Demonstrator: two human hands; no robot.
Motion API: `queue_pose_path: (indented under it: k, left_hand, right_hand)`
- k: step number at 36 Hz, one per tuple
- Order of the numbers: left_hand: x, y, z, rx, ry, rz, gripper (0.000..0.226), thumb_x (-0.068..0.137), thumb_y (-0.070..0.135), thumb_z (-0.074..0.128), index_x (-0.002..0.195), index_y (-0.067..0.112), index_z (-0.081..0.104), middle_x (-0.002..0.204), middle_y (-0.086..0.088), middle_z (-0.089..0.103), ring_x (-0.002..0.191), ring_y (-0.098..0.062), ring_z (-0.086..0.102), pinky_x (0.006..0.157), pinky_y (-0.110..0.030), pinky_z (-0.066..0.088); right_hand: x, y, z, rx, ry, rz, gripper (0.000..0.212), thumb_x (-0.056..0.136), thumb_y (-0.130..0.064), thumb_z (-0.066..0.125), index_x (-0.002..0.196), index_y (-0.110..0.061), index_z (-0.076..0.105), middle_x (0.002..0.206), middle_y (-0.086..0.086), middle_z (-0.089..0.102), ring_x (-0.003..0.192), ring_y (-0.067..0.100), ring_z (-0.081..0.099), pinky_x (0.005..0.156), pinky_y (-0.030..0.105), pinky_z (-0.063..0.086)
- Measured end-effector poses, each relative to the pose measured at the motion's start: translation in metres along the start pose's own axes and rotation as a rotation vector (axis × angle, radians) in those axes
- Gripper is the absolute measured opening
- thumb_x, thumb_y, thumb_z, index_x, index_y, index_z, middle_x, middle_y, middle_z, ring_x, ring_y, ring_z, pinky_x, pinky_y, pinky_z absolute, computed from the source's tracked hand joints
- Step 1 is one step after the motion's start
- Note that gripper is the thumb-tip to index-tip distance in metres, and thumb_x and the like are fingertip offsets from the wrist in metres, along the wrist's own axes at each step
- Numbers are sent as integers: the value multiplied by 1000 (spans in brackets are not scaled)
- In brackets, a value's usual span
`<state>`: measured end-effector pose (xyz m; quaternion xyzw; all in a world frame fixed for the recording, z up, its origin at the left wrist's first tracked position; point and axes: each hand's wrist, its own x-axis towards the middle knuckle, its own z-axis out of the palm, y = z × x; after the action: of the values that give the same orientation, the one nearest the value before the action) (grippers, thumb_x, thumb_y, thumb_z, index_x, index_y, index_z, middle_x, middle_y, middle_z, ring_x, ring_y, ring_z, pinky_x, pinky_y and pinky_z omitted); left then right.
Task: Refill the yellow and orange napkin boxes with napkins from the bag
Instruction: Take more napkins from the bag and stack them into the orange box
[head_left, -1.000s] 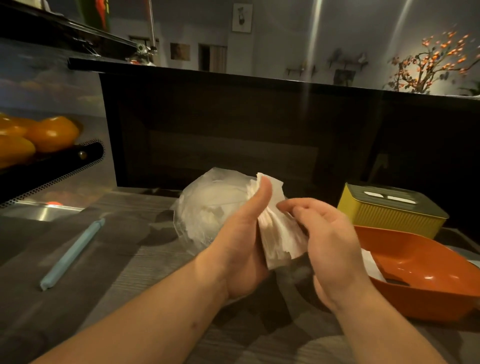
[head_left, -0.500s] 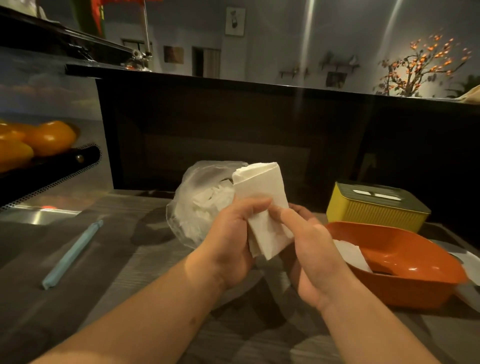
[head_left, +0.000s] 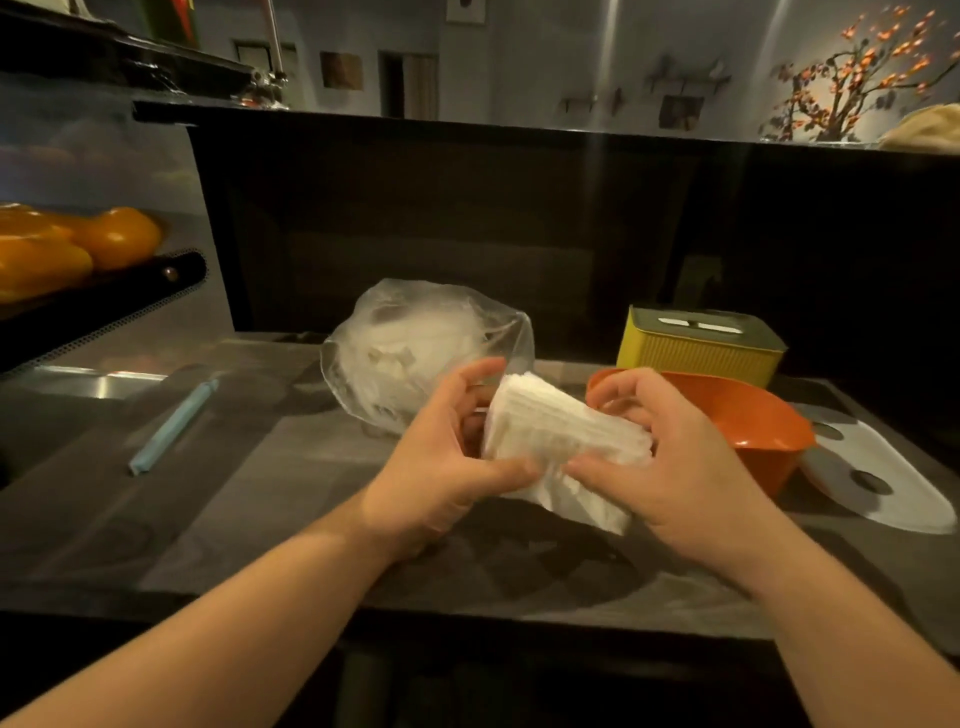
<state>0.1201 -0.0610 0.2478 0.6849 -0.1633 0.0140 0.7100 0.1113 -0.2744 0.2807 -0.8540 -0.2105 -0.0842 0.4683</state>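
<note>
"Over the middle of the counter (head_left: 260, 519), what is held?"

"One stack of napkins (head_left: 550, 431), white, folded, tilted with its far end higher. It is off the surface, in front of the bag (head_left: 415, 353) and just left of the orange box (head_left: 753, 415)."

"State of the grip?"

"Both hands hold the stack. Left hand (head_left: 441, 467): thumb pressed along the near lower edge, fingers curled round the far left end. Right hand (head_left: 680, 467): thumb on the near edge, close to the left thumb, fingers curled over the right end."

"The bag?"

"Clear plastic, resting on the counter behind the left hand, with more white napkins showing through it."

"The boxes?"

"Orange box open, partly hidden by the right hand; its contents cannot be told. Yellow box (head_left: 696, 348) directly behind it, with a slotted lid on. A flat white lid (head_left: 883, 483) with holes lies on the counter just right of the orange box."

"Other items?"

"A pale blue stick (head_left: 174, 426) lying well left of the bag. Orange produce (head_left: 104, 239) in a dark tray at far left."
</note>
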Motion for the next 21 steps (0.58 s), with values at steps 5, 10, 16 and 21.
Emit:
queue_pose_path:
  k: [5, 10, 16, 21]
  left_hand:
    - [-22, -8, 20, 217, -24, -18, 96, 73, 2, 87, 148, 37, 38, 127, 0, 63, 115, -18, 66, 90, -35, 58]
    - [-31, -7, 35, 338, 12, -12, 66, 76, 6, 85, 128, 36, 57, 111, 5, 70, 101, -14, 70, 87, -40, 61]
    - [-33, -12, 58, 264, 91, -88, 52, 79, -1, 72, 107, 41, 59, 97, -4, 69, 65, -19, 62, 57, -41, 53]
    - [-36, -20, 76, 96, 195, -66, 60, 71, -3, 66, 113, 39, 57, 110, -3, 64, 82, -14, 69, 64, -34, 59]
  right_hand:
    - [-22, 14, -10, -177, -118, -15, 53, 80, -26, 83, 117, -44, 50, 118, -19, 58, 112, 6, 59, 89, 36, 59]
    - [-36, 20, -10, -185, -61, -61, 56, 80, -24, 82, 119, -44, 48, 115, -30, 53, 112, -9, 52, 92, 25, 54]
    - [-53, 34, 7, 265, 104, 97, 63, 77, -7, 84, 118, -42, 51, 116, -15, 60, 104, -1, 63, 80, 23, 58]
    - [-52, 36, 14, 518, 150, 223, 57, 83, 3, 72, 115, -41, 54, 113, -4, 67, 100, 17, 70, 81, 40, 62]
